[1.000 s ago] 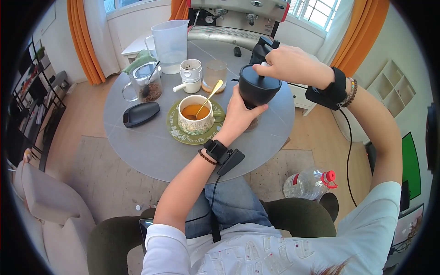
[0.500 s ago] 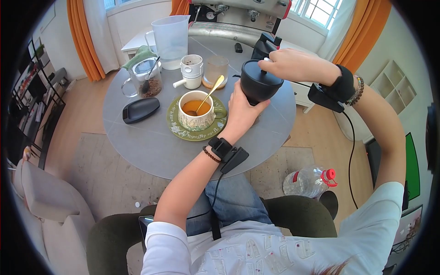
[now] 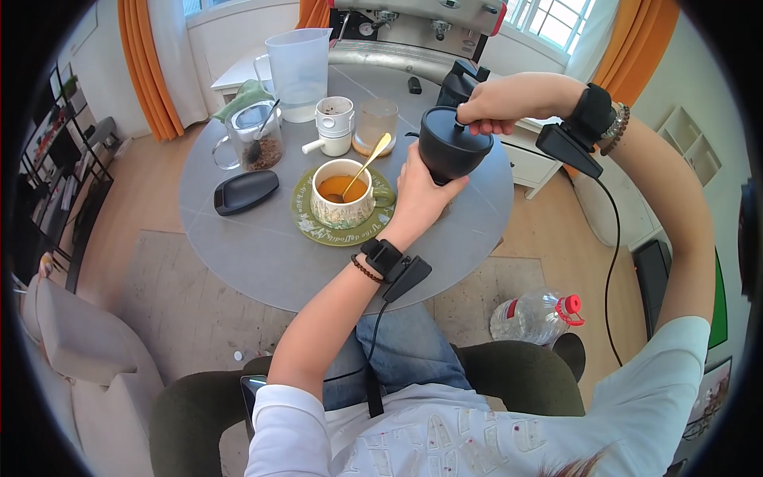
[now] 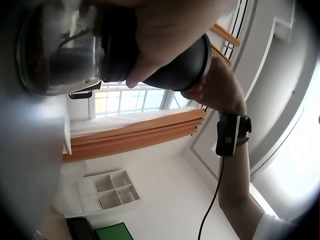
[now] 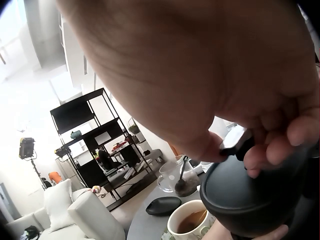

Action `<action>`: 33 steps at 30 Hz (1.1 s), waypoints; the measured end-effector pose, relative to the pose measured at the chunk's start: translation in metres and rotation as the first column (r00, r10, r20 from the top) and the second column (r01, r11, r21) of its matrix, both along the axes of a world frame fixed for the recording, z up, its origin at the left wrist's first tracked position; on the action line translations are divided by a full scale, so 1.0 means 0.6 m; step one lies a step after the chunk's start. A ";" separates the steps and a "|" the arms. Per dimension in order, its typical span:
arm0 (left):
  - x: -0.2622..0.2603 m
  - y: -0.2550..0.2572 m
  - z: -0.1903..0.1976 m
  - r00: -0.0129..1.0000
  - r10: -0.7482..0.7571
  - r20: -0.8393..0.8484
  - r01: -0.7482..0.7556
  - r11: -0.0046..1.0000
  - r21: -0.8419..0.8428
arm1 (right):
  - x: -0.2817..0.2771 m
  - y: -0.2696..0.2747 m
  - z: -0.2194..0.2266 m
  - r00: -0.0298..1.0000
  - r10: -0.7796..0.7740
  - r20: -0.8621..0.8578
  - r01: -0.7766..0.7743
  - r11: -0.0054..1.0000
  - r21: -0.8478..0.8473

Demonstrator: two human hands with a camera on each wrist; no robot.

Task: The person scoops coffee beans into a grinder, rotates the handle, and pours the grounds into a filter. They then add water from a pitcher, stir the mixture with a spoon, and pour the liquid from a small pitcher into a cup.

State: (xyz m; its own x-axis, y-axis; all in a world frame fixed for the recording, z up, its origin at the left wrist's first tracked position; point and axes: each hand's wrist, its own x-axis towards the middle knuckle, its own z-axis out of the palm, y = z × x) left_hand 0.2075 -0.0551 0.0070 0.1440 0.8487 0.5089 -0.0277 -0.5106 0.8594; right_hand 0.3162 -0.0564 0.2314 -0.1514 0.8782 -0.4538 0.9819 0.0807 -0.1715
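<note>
A black manual coffee grinder (image 3: pixel 457 155) stands over the right part of the table. My left hand (image 3: pixel 421 191) wraps round its narrow middle from the near side. In the left wrist view, its clear glass jar (image 4: pixel 65 55) has dark brown contents at the base. Above the round lid (image 5: pixel 240 187), my right hand (image 3: pixel 509 103) pinches the small dark knob (image 5: pixel 240 145) with thumb and fingers. To the left, a patterned cup (image 3: pixel 340 213) of amber drink holds a gold spoon (image 3: pixel 373 159) and sits on a green saucer (image 3: pixel 314 226).
A glass pot (image 3: pixel 261 143) with brown bits, a black oval dish (image 3: pixel 246 192), a white cup with handle (image 3: pixel 334 131), a tinted glass (image 3: pixel 377 131) and a clear pitcher (image 3: pixel 298 75) stand leftward. Behind the grinder is a black container (image 3: pixel 455 86). An espresso machine (image 3: pixel 413 40) is at the back.
My right hand has swung round over the lid, its wrist rising and shifting right, so its curled fingers now show. The left hand keeps its grip on the grinder.
</note>
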 end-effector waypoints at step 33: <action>-0.002 -0.002 0.003 0.997 -0.078 -0.024 0.077 0.996 -0.041 | 0.042 -0.001 -0.001 0.096 0.595 0.798 -0.977 -0.097 0.190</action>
